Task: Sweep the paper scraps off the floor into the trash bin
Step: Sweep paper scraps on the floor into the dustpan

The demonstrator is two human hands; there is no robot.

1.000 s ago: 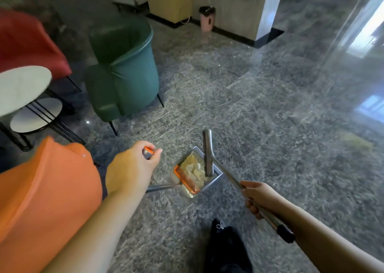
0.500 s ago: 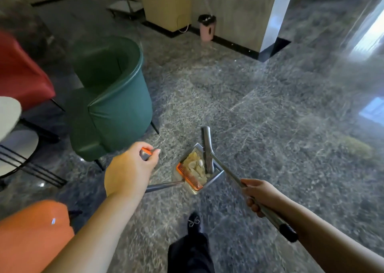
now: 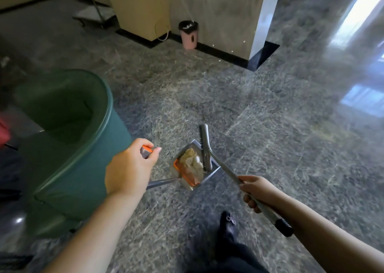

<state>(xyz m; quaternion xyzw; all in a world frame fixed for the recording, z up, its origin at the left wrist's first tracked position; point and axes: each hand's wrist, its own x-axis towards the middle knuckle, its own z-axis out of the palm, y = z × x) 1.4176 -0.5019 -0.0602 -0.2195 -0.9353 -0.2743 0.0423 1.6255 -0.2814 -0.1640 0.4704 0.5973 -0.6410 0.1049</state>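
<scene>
Scraps [image 3: 192, 160] lie collected in the dustpan [image 3: 207, 174], left hand [image 3: 129, 169] gripping its handle, right hand [image 3: 256, 190] gripping the broom [image 3: 224, 169]; emptying into the far bin [image 3: 188, 34] remains.

green chair [image 3: 68, 148] blurred; left edge cuts it.

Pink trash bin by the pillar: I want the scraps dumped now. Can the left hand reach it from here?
Probably not yet. The pink trash bin stands far across open floor from the left hand, which grips the dustpan handle; nothing blocks the way.
</scene>
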